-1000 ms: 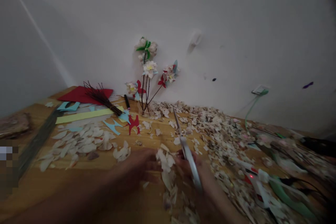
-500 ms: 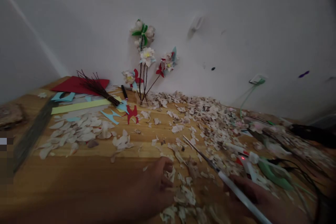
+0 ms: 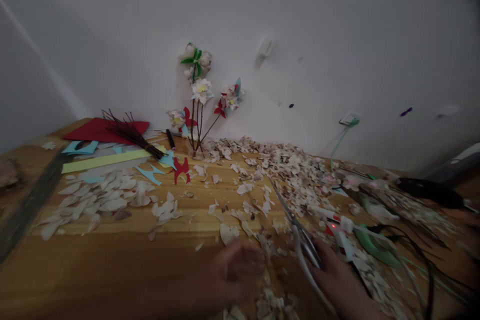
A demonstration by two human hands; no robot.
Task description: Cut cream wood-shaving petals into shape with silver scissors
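My right hand [image 3: 335,277] grips a pair of silver metal scissors [image 3: 294,225], which point up and away with their blades together. Below the tip, dried white petals and scraps [image 3: 247,225] are strewn over the wooden table [image 3: 112,255]. My left hand [image 3: 240,270] hovers low to the left of the scissors, apart from them. Motion smears its fingers, which look curled; whether anything is between them cannot be made out. Loose scraps lie around and beyond it.
Handmade flowers on twigs [image 3: 202,90] stand against the wall. Left of them lie a twig bundle [image 3: 146,142], red sheet [image 3: 90,130], yellow strip [image 3: 105,159] and petal pile [image 3: 116,192]. A glue gun [image 3: 341,240], green tape-like roll [image 3: 375,247] and black cables [image 3: 423,265] crowd the right.
The scissors have turned, so both handle arms now show. My left hand has moved right and slightly down, and its fingers have blurred. The view has shifted a little.
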